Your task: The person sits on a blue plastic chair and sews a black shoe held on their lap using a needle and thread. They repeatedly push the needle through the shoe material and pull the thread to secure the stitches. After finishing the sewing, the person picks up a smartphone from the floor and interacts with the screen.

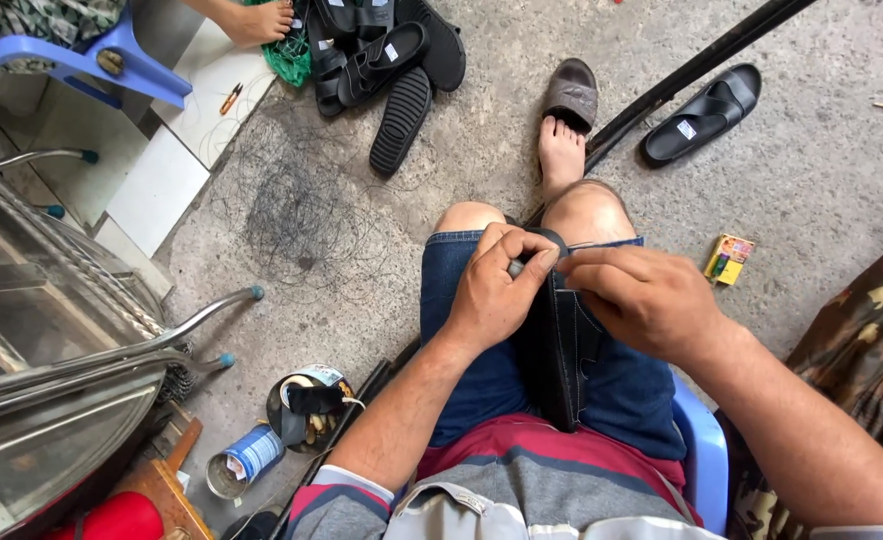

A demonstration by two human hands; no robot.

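Left hand (496,290) clenched on a small metal tool, likely an awl, its tip just beside the fingertips. Dark sandal sole (561,350) stands on edge on the lap, under both hands. Right hand (641,300) pinches thread at the sole's top edge. Judged: mid-stitch; next pull needs firm, steady tension.

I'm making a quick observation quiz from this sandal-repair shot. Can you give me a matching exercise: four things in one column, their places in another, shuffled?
Things:
1. loose black sandal
2. small yellow box
3. blue-and-white can
4. dark sandal strap

Places:
A. lying on its side on the floor, lower left
B. on the concrete at upper right, beside a long black bar
C. on the person's lap, under the left hand and right hand
D. on the floor just right of the person's knee

Pairs: 1-B, 2-D, 3-A, 4-C
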